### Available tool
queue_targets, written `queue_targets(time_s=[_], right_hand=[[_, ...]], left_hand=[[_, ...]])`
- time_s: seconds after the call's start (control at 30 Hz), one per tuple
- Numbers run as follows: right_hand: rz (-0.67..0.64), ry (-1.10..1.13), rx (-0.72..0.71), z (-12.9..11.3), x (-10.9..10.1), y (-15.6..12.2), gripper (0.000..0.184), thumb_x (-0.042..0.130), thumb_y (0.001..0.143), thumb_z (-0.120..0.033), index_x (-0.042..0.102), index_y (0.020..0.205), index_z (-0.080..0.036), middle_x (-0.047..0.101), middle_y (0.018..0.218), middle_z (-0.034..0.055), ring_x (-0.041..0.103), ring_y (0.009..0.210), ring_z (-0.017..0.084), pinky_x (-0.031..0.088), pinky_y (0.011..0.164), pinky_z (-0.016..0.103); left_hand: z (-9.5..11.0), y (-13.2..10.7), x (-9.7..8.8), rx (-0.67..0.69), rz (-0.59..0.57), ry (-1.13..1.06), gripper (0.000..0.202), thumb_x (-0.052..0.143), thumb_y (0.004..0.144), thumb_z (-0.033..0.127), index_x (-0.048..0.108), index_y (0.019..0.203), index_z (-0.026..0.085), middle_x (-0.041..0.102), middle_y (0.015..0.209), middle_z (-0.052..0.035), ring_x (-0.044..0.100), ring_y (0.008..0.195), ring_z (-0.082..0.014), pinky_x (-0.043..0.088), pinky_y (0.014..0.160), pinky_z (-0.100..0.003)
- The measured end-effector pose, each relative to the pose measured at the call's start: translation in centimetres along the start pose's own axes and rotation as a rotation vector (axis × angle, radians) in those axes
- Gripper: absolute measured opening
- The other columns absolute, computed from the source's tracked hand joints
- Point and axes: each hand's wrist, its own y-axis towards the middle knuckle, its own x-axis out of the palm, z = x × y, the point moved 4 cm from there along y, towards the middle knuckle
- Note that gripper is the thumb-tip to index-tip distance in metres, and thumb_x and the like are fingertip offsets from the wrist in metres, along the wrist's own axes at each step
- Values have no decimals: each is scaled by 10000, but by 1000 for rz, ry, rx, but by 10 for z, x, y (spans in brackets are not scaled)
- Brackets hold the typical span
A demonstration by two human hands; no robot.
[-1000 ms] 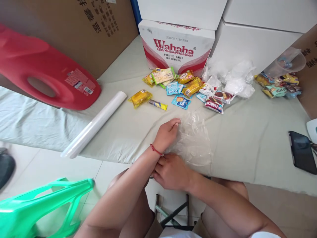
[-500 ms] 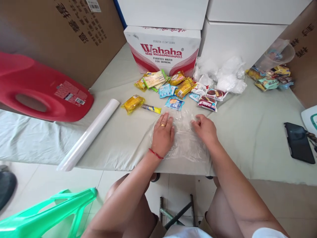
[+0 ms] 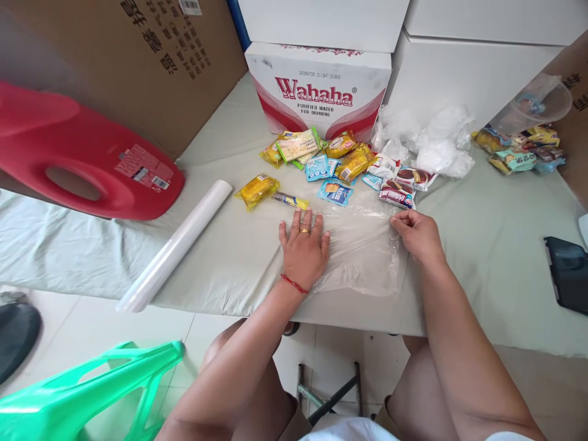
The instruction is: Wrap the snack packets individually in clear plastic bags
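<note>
A clear plastic wrap sheet or bag (image 3: 362, 263) lies spread on the cloth-covered table; I cannot tell which. My left hand (image 3: 304, 248) rests flat on its left side, fingers spread, a ring on one finger and a red cord at the wrist. Pinched at the upper right edge, the film is held by my right hand (image 3: 416, 231). Just beyond the hands lie a blue snack packet (image 3: 336, 192), a thin yellow-ended stick packet (image 3: 290, 200) and a yellow-wrapped cake (image 3: 257, 191). A dark red snack packet (image 3: 396, 193) sits right above my right hand.
At left lie a white plastic roll (image 3: 177, 245) and a big red jug (image 3: 87, 159). Behind stand a Wahaha carton (image 3: 321, 92) and crumpled plastic bags (image 3: 436, 144). A phone (image 3: 567, 272) lies at right. Below left is a green stool (image 3: 101, 386).
My right hand has moved right, drawing the film's edge outward and flatter. My left hand's fingers have spread wider on the film. The camera view has shifted slightly.
</note>
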Motion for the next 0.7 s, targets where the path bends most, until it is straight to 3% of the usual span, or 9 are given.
queue_targets(time_s=[0.1,0.27,0.33,0.4,0.47,0.5,0.6,0.7], right_hand=[[-13,-47,-13,2,-1,-2,324,661,766,-464,710,860,-158,614,660,-5,471,580,122,336,570,262],[-66,-172,17,7,-6,0,290,652,800,-444,719,858,-167,622,648,5,493,571,141,385,592,279],[23,-296,-20,0,-10,-4,246,637,826,-394,727,891,-175,659,728,33,549,633,174,444,656,315],[204,-420,-194,-20,-11,-19,230,594,875,-328,733,974,-173,691,897,91,615,812,238,500,779,388],[294,-460,-486,-46,1,-51,270,529,944,-273,716,1107,-166,681,1095,147,608,1050,292,506,922,466],[234,-450,-640,-57,12,-70,294,503,977,-259,698,1178,-171,672,1171,157,589,1139,298,495,983,488],[-197,-474,-1003,-69,52,-133,473,514,1014,-291,518,1467,-155,538,1496,160,450,1414,292,419,1152,501],[-484,-539,-1030,-53,67,-170,661,560,1005,-361,358,1579,-103,342,1656,151,247,1557,311,345,1231,524]], left_hand=[[-3,0,2,-66,-5,54,564,334,1045,443,467,1531,191,410,1622,-182,277,1553,-350,81,1219,-718],[-7,2,2,-108,-36,60,599,271,1056,474,459,1533,165,423,1608,-203,336,1525,-341,88,1202,-751],[-6,1,2,-107,-41,59,598,264,1057,475,456,1536,173,419,1612,-194,333,1529,-333,91,1209,-744],[-4,0,2,-99,-35,68,594,277,1055,474,450,1541,179,406,1621,-189,310,1540,-333,85,1211,-741],[-1,-2,3,-82,-29,77,591,295,1052,473,447,1545,183,395,1628,-187,286,1550,-341,71,1208,-748],[0,-3,3,-73,-31,79,588,302,1052,470,446,1545,184,390,1630,-187,279,1552,-346,65,1205,-752],[0,-5,5,-42,-62,82,574,305,1054,445,439,1550,187,374,1640,-179,278,1552,-350,62,1200,-760],[-3,-5,3,-35,-80,87,577,295,1057,448,417,1562,197,359,1650,-164,281,1552,-344,73,1198,-763]])
